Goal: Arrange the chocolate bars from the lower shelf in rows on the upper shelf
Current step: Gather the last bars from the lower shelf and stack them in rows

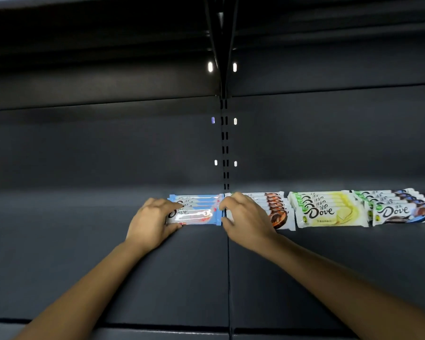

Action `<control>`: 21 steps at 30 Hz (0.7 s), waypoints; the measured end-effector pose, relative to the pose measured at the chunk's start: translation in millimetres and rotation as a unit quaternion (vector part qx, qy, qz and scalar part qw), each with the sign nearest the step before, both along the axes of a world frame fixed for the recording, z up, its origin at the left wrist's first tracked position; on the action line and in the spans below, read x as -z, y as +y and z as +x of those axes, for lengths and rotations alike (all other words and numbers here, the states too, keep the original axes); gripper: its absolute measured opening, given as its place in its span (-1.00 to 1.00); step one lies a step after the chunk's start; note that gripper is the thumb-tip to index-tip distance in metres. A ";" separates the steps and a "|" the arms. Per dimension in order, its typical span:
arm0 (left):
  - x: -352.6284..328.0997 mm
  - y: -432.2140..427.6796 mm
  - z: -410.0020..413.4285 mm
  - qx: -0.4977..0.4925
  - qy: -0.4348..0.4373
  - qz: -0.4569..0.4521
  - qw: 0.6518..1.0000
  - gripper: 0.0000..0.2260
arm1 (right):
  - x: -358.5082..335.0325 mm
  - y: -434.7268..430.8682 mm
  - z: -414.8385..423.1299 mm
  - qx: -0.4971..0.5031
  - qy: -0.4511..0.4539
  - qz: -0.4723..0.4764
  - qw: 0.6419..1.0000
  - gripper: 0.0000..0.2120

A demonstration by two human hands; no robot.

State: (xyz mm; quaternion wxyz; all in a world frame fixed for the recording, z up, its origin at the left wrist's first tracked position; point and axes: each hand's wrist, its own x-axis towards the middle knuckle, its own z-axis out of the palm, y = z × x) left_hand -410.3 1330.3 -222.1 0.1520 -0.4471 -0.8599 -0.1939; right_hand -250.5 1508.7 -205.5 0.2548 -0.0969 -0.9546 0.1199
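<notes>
The left hand point(152, 220) and right hand point(245, 217) pinch the ends of the blue-wrapped bars point(196, 213) between them; squeezing evenly should square them beside the orange bars point(279, 213).

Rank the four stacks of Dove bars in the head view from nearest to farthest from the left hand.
1. light-blue stack, leftmost, gripped by the left hand.
2. orange stack, next on the right, partly hidden by the right hand.
3. yellow stack, further right.
4. dark-blue stack, far right.

chocolate bars point(326, 212): glossy plastic-film wrappers, glare on blue one
shelf point(84, 253): dark grey metal, smooth, matt
</notes>
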 end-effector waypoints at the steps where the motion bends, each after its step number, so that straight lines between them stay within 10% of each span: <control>1: 0.2 2.9 -2.7 -0.005 -0.008 -0.002 1.000 -0.59 | 1.2 0.9 -0.2 -0.002 0.011 0.002 1.000 -0.77; 21: 10.9 7.5 -6.5 0.000 -0.069 0.033 0.997 -0.57 | 5.2 6.2 5.3 -0.021 0.055 0.000 0.998 -0.91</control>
